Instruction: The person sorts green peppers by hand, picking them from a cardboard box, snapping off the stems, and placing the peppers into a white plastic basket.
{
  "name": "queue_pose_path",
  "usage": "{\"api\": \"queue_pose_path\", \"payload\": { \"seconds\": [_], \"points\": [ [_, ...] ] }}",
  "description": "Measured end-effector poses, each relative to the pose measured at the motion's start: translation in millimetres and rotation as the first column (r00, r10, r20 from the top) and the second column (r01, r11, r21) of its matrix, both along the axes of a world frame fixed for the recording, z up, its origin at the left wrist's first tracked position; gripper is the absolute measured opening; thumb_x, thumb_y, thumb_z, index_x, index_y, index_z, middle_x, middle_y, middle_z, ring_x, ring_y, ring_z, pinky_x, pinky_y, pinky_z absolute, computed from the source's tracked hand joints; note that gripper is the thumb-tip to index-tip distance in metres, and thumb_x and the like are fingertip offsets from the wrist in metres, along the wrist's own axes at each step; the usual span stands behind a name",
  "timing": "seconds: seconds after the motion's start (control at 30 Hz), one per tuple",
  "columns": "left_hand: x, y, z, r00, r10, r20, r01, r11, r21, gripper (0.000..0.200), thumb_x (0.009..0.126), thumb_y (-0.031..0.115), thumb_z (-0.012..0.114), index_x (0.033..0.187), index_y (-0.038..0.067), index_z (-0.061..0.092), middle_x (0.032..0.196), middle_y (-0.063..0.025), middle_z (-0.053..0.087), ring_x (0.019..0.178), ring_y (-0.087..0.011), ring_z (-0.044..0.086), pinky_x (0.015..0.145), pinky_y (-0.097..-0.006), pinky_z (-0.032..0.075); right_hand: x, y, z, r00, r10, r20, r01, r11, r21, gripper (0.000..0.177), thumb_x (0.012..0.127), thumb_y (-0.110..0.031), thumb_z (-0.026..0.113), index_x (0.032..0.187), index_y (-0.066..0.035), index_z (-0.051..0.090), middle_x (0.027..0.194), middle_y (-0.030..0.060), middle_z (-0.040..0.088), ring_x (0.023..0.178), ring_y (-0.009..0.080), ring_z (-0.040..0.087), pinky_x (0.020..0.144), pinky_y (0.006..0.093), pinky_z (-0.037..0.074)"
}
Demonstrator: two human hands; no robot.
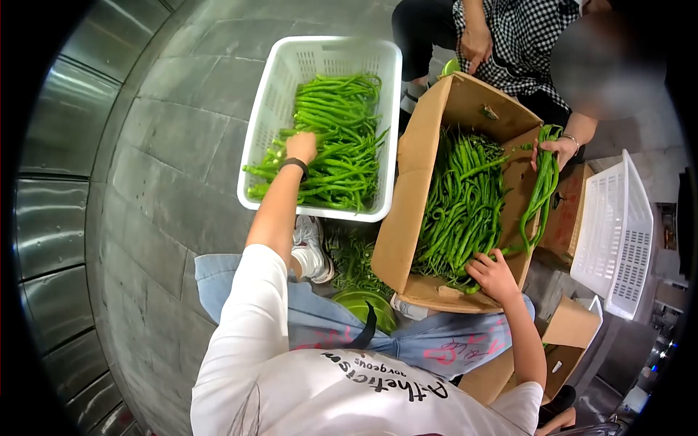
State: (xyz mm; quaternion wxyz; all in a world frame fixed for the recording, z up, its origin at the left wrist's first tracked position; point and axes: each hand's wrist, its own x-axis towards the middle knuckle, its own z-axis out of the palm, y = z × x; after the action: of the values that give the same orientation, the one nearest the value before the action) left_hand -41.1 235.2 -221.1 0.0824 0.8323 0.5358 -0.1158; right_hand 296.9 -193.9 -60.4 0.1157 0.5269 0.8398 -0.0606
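Observation:
Long, thin green chili peppers (338, 109) lie side by side in a white plastic basket (393, 131). My left hand (300, 147) is in that basket, closed on the stem ends of some peppers; its fingertips are mostly hidden. To the right, a cardboard box (407, 225) holds a tangled heap of the same green chili peppers (465, 196). At the near end of this box my right hand (494, 276) curls its fingers over peppers, and one pepper tip shows beneath it.
Across the box a co-worker's hand (558, 151) holds a bunch of peppers (542, 189); their other hand (476, 45) is near the box's far corner. A green basin (363, 301) stands between my legs, with plant scraps (349, 261) nearby. Another white basket (611, 232) stands at right.

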Motion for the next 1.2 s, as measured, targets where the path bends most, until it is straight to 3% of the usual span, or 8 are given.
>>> {"api": "queue_pose_path", "payload": {
  "seconds": [0.2, 0.4, 0.53, 0.57, 0.7, 0.87, 0.93, 1.2],
  "points": [
    [-11.4, 49.0, 46.5, 0.896, -0.161, 0.413, 0.126, 0.986, 0.11, 0.027, 0.073, 0.003, 0.057, 0.094, 0.017, 0.068, 0.095, -0.0086, 0.067, 0.094, -0.0289, 0.062, 0.09, -0.0462, 0.044, 3.7, 4.3, -4.8, 0.998, -0.067, -0.006, 0.067, 0.995, -0.072, 0.025, 0.07, -0.007, 0.059, 0.095, -0.011, 0.057, 0.093, 0.0012, 0.058, 0.108, 0.0194, 0.051, 0.093, 0.0433, 0.036],
    [-36.9, 47.2, 25.4, 0.928, -0.262, 0.265, 0.204, 0.952, 0.227, 0.046, 0.075, -0.001, 0.054, 0.115, 0.023, 0.062, 0.117, -0.0067, 0.06, 0.111, -0.0281, 0.054, 0.105, -0.0612, 0.021, 10.0, 21.8, 3.1, 1.0, -0.015, 0.002, 0.015, 0.999, -0.041, 0.02, 0.074, -0.009, 0.056, 0.094, -0.011, 0.057, 0.093, 0.0022, 0.059, 0.11, 0.0191, 0.052, 0.093, 0.0429, 0.036],
    [-57.6, 41.6, 23.6, 0.959, -0.112, 0.259, 0.084, 0.99, 0.116, 0.029, 0.081, 0.023, 0.06, 0.107, 0.012, 0.064, 0.102, -0.013, 0.065, 0.101, -0.0315, 0.059, 0.099, -0.0541, 0.034, 16.2, 25.5, 21.6, 1.0, 0.011, 0.007, -0.012, 1.0, 0.007, 0.016, 0.075, -0.012, 0.054, 0.091, -0.01, 0.058, 0.088, 0.0021, 0.059, 0.108, 0.0186, 0.054, 0.092, 0.0419, 0.037],
    [-64.5, 42.4, 22.9, 0.96, -0.07, 0.27, 0.065, 0.997, 0.03, 0.03, 0.082, 0.031, 0.059, 0.101, 0.009, 0.066, 0.092, -0.0174, 0.066, 0.092, -0.0344, 0.062, 0.085, -0.0482, 0.046, 17.2, 25.1, 26.8, 1.0, 0.006, 0.009, -0.006, 1.0, 0.011, 0.018, 0.074, -0.011, 0.055, 0.092, -0.01, 0.058, 0.089, 0.0022, 0.059, 0.107, 0.0189, 0.054, 0.091, 0.0424, 0.037],
    [-71.4, 31.4, 22.3, 0.993, 0.011, 0.117, -0.007, 0.999, -0.037, 0.032, 0.083, 0.034, 0.059, 0.094, 0.005, 0.067, 0.09, -0.0203, 0.066, 0.088, -0.0351, 0.063, 0.076, -0.0449, 0.05, 11.9, 15.0, 50.1, 1.0, -0.019, 0.017, 0.018, 0.998, 0.055, 0.022, 0.072, -0.01, 0.057, 0.093, -0.01, 0.059, 0.09, 0.0025, 0.058, 0.106, 0.0195, 0.054, 0.09, 0.0432, 0.037],
    [-78.0, 59.3, -6.3, 0.994, -0.09, -0.064, 0.087, 0.995, -0.046, 0.021, 0.078, 0.013, 0.054, 0.09, 0.002, 0.068, 0.096, -0.0194, 0.065, 0.092, -0.0353, 0.063, 0.079, -0.0447, 0.05, 5.1, -5.5, 64.4, 0.999, -0.04, 0.036, 0.038, 0.998, 0.059, 0.019, 0.074, -0.012, 0.056, 0.092, -0.009, 0.058, 0.087, 0.0031, 0.058, 0.106, 0.0199, 0.054, 0.09, 0.0422, 0.037],
    [-71.6, 63.3, 49.9, 0.98, -0.173, -0.094, 0.175, 0.985, 0.006, 0.019, 0.076, 0.011, 0.055, 0.088, 0.007, 0.07, 0.094, -0.016, 0.066, 0.091, -0.0331, 0.063, 0.078, -0.0438, 0.05, 6.8, -9.3, 61.6, 0.996, -0.087, 0.025, 0.086, 0.995, 0.051, 0.021, 0.072, -0.01, 0.057, 0.093, -0.008, 0.058, 0.089, 0.0032, 0.059, 0.105, 0.02, 0.054, 0.09, 0.0416, 0.037],
    [-63.3, 78.5, 122.3, 0.94, -0.316, 0.131, 0.298, 0.944, 0.139, 0.021, 0.077, 0.005, 0.056, 0.09, 0.015, 0.069, 0.09, -0.0032, 0.065, 0.098, -0.0238, 0.055, 0.08, -0.0383, 0.048, 7.7, -0.4, 57.5, 0.992, -0.12, 0.023, 0.119, 0.991, 0.058, 0.027, 0.068, -0.006, 0.059, 0.096, -0.008, 0.058, 0.092, 0.003, 0.059, 0.107, 0.0199, 0.053, 0.091, 0.0419, 0.037]
  ]
}}
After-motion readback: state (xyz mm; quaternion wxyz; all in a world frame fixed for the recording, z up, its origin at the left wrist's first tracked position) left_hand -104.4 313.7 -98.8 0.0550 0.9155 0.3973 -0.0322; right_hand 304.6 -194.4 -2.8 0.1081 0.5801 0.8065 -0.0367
